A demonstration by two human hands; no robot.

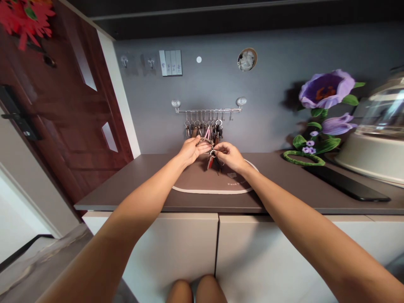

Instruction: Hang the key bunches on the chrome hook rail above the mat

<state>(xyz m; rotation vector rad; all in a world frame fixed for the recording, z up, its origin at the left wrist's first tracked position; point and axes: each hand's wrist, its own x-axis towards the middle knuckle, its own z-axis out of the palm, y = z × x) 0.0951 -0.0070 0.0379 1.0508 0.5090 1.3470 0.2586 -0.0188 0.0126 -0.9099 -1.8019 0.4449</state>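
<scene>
A bunch of keys (pixel 211 161) with a red tag hangs between my two hands, over the brown mat. My left hand (pixel 190 151) is turned palm up and holds the dark beaded strap (pixel 205 140) of that bunch, which loops over its fingers. My right hand (pixel 229 155) pinches the metal key ring (pixel 213 153) from the right side. Just behind the hands, several other key bunches (pixel 197 126) hang from a clear hook rail (pixel 208 111) on the grey wall.
The brown mat (pixel 208 185) lies on a dark countertop (pixel 126 185) above white cabinets (pixel 176 248). To the right are purple artificial flowers (pixel 328 90), a black phone (pixel 347 183) and a cream appliance with a clear dome (pixel 372 155). A red-brown door (pixel 78 139) stands left.
</scene>
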